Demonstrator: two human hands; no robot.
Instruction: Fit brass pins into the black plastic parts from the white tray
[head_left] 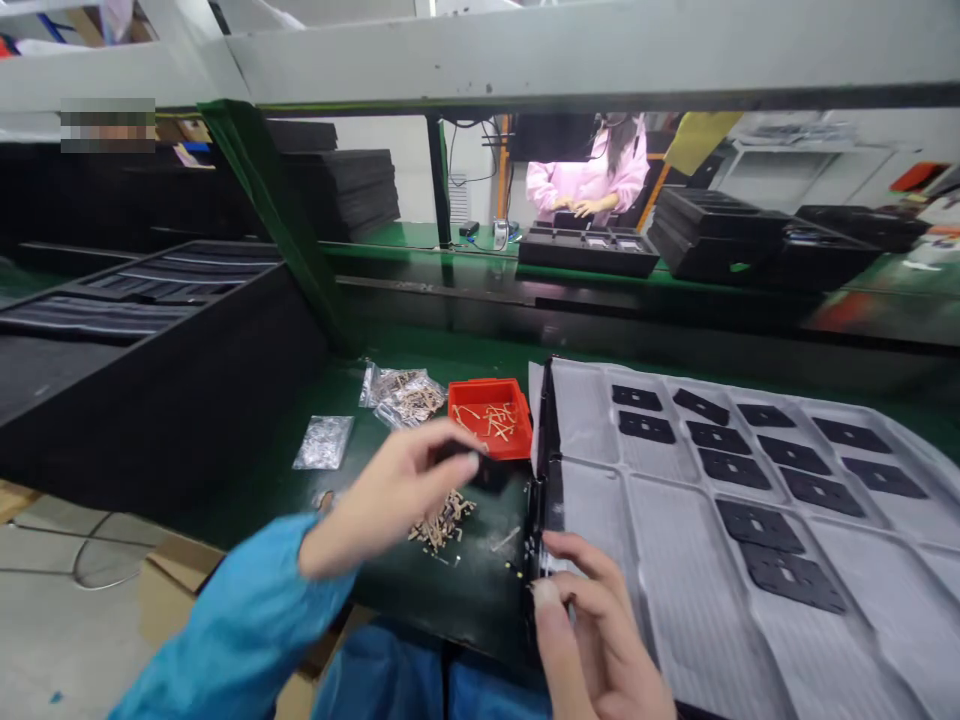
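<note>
Left hand holds black part — right hand at tray rim

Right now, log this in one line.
Left hand: holds black piece | Right hand: at tray edge, grip unclear | Red bin: strips inside

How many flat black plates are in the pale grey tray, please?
12 flat black plates: ten in the far row of the pale grey tray, two nearer; some may be hidden.

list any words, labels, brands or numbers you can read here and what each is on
No text can be read.
The red tray, flat black pieces and clear bag show no legible marking; the dark part in the left hand is too blurred to tell.
</note>
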